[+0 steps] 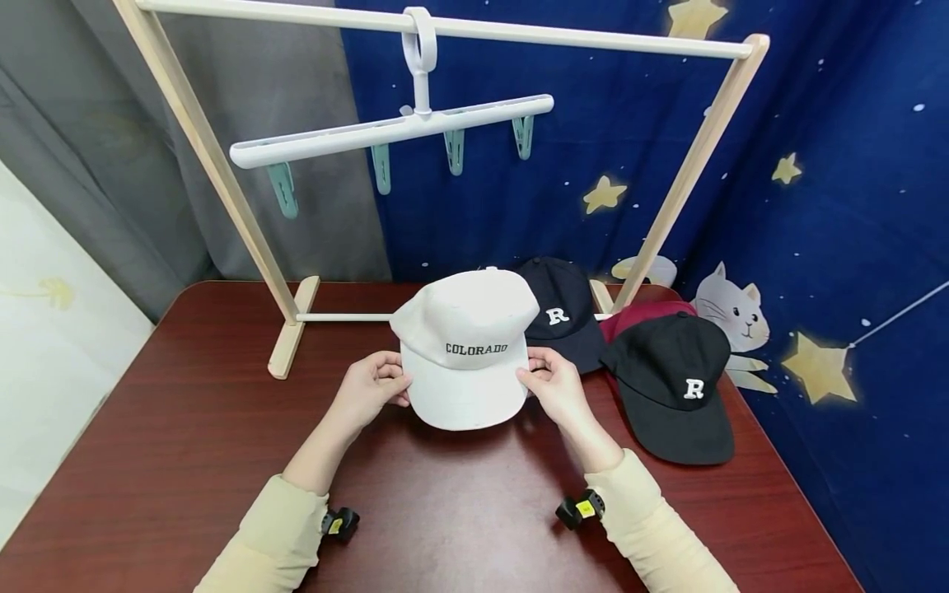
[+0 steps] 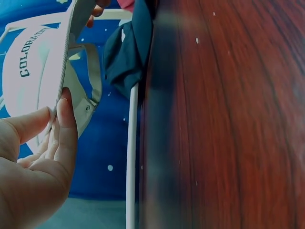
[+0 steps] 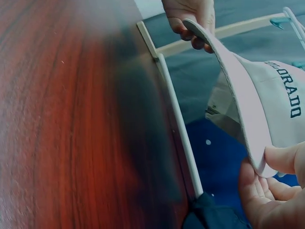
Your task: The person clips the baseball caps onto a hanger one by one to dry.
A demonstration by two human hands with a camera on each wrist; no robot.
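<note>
A white cap [image 1: 469, 329] is held up near the middle of the head frame, its front and the dark word COLORADO turned toward the viewer. Both hands are clamped on its brim [image 1: 467, 399], well apart from each other: the left hand [image 1: 371, 383] pinches the brim's edge on the left of the frame, thumb in front and fingers behind, and the right hand [image 1: 556, 385] pinches the opposite edge in the same way. Both wrist views show the cap off the bench [image 1: 474, 511], and the left one shows a strap [image 2: 94, 71] at its back.

Behind the cap, a little right of centre, lies a navy cap [image 1: 549, 292] with a white R, partly covered by the white one. Farther right, a black cap [image 1: 667, 362], also with an R, rests on the bench over a dark red piece [image 1: 645, 313] that is mostly hidden.

A rack [image 1: 685, 177] with wooden posts stands across the back. From its top bar, in the upper middle, hangs a white hanger [image 1: 334, 142] with four teal clips [image 1: 381, 169] below it. A grey curtain [image 1: 296, 82] fills the upper left, and a blue curtain [image 1: 482, 214] with yellow stars [image 1: 819, 368] covers the right side.
</note>
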